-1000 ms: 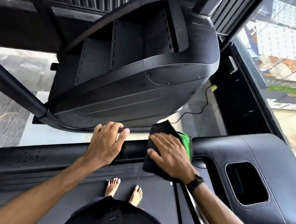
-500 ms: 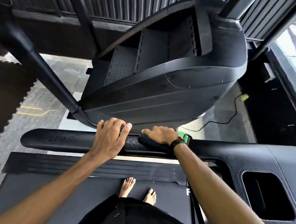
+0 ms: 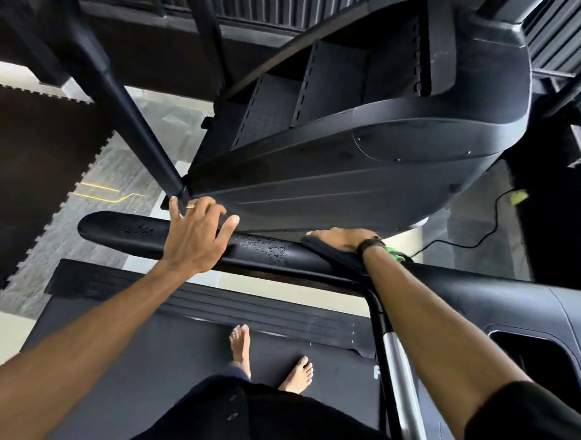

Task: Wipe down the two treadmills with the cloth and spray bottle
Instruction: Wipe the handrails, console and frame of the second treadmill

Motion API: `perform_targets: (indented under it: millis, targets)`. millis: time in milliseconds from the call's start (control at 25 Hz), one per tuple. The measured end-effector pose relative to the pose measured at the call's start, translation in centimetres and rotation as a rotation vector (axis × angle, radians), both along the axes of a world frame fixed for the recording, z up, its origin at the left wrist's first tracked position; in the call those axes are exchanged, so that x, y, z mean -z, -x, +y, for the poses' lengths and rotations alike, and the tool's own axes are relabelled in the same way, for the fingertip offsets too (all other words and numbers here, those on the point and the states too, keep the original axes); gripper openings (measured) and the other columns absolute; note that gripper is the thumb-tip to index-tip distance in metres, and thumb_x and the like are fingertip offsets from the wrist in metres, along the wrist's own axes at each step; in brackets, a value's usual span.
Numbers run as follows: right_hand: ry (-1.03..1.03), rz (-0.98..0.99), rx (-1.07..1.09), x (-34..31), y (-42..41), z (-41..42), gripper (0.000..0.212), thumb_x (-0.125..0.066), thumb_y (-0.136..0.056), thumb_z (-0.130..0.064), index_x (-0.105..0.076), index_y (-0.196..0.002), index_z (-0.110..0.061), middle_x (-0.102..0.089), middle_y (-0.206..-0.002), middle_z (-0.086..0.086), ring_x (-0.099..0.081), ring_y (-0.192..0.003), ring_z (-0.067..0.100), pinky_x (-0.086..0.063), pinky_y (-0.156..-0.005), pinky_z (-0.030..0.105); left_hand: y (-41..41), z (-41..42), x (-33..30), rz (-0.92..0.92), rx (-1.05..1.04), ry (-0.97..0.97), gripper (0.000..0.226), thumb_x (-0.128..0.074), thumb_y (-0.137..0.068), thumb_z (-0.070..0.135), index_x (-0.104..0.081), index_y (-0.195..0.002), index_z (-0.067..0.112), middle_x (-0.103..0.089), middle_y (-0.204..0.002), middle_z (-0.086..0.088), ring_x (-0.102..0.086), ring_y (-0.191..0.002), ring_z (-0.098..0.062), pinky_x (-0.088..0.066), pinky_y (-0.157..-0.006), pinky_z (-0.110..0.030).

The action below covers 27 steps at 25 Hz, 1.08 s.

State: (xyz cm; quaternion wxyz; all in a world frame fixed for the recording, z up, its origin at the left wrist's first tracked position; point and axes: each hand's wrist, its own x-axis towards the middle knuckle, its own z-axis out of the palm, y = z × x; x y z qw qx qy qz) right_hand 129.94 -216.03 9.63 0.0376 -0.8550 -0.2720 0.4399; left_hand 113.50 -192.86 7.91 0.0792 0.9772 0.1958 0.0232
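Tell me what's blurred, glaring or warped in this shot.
Head view: left edge and floor mat smeared by motion; daylight blows out the upper right corner; wide-angle bends the handrail; droplets there, left hand and right hand on the cloth stay sharp.

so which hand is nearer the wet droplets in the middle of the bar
Left. The left hand rests on the bar right beside the droplets; the right hand presses the cloth slightly farther along.

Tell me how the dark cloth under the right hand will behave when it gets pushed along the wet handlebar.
The cloth drapes over the handlebar under the right hand, so it is probably floppy and may bunch when pushed. Droplets beaded on the bar suggest that it will glide easily and soak up some wet. It looks light; the flat palm seems enough to move it.
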Motion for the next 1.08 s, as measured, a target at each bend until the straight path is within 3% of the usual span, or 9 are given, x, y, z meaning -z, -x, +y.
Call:
perform_targets:
  millis: [80,200,320,440,560,680,760,960,1080]
  targets:
    - [-0.013,-0.015,0.053,-0.1,1.4,3.2,0.067,-0.023,-0.097,-0.068,-0.048,-0.144,-0.027,-0.04,-0.156,0.008,-0.042,-0.14,0.03,-0.026,-0.112,0.047,0.1,0.1,0.0,-0.02,-0.001,-0.002,0.062,-0.021,-0.096,0.058,-0.064,-0.11,0.014,-0.057,-0.12,-0.004,-0.058,-0.113,-0.029,-0.018,-0.111,-0.066]
    - [-0.118,-0.301,0.055,-0.8,5.9,3.9,0.068,-0.025,-0.099,-0.065,-0.058,-0.13,-0.014,-0.058,-0.139,0.015,-0.053,-0.129,0.033,-0.035,-0.103,0.044,0.4,0.5,0.1,-0.015,0.008,0.033,0.068,-0.017,-0.095,0.06,-0.062,-0.116,0.014,-0.053,-0.129,-0.009,-0.053,-0.122,-0.033,-0.015,-0.113,-0.066]
    - [-0.322,-0.604,-0.006,-1.8,9.9,0.1,0.07,-0.026,-0.096,-0.065,-0.054,-0.136,-0.016,-0.06,-0.137,0.005,-0.052,-0.129,0.027,-0.035,-0.107,0.042,0.7,1.6,0.0,-0.077,0.081,0.057,0.067,-0.019,-0.095,0.059,-0.06,-0.12,0.011,-0.049,-0.135,-0.013,-0.051,-0.124,-0.033,-0.011,-0.113,-0.066]
    - [-0.242,-0.672,0.061,-1.9,9.8,-2.3,0.079,-0.018,-0.088,-0.072,-0.059,-0.131,-0.02,-0.061,-0.135,0.001,-0.053,-0.128,0.024,-0.037,-0.107,0.041,1.5,5.4,-0.5,-0.096,0.122,0.025,0.067,-0.021,-0.095,0.06,-0.059,-0.121,0.011,-0.049,-0.134,-0.012,-0.052,-0.123,-0.032,-0.01,-0.114,-0.065]
    - [0.013,-0.479,0.224,-1.8,6.3,0.1,0.073,-0.022,-0.092,-0.075,-0.066,-0.113,-0.021,-0.065,-0.13,0.009,-0.057,-0.122,0.029,-0.038,-0.099,0.042,2.1,8.8,-0.2,-0.038,0.106,0.036,0.072,-0.019,-0.092,0.064,-0.059,-0.121,0.012,-0.05,-0.134,-0.012,-0.052,-0.124,-0.033,-0.012,-0.113,-0.067]
    - [0.177,-0.168,0.277,-1.5,3.9,5.0,0.077,-0.028,-0.094,-0.073,-0.048,-0.146,-0.02,-0.043,-0.154,0.01,-0.042,-0.14,0.03,-0.028,-0.113,0.045,2.4,9.4,0.5,-0.002,0.147,0.061,0.075,-0.015,-0.091,0.066,-0.059,-0.123,0.014,-0.05,-0.135,-0.009,-0.053,-0.125,-0.029,-0.012,-0.113,-0.068]
    - [0.173,-0.133,0.254,-1.2,4.4,8.2,0.075,-0.028,-0.096,-0.069,-0.043,-0.148,-0.018,-0.039,-0.157,0.01,-0.039,-0.142,0.03,-0.025,-0.115,0.045,2.5,9.5,0.8,-0.02,0.192,0.06,0.074,-0.014,-0.094,0.064,-0.059,-0.122,0.013,-0.053,-0.132,-0.009,-0.056,-0.121,-0.028,-0.015,-0.111,-0.069]
    - [-0.076,-0.586,0.168,-0.8,10.5,8.8,0.057,-0.029,-0.098,-0.056,-0.065,-0.118,-0.017,-0.067,-0.126,0.01,-0.059,-0.12,0.03,-0.038,-0.1,0.041,2.9,10.0,1.9,-0.022,0.27,0.014,0.079,-0.007,-0.094,0.065,-0.059,-0.124,0.014,-0.054,-0.13,-0.008,-0.055,-0.12,-0.029,-0.012,-0.112,-0.066]
    - [-0.297,-0.809,0.178,0.0,14.3,5.4,0.058,-0.037,-0.09,-0.049,-0.063,-0.13,-0.016,-0.064,-0.133,0.002,-0.055,-0.127,0.021,-0.031,-0.11,0.037,2.8,10.2,2.2,0.02,0.306,0.053,0.084,-0.003,-0.092,0.068,-0.053,-0.131,0.013,-0.051,-0.135,-0.007,-0.051,-0.126,-0.03,-0.009,-0.113,-0.066]
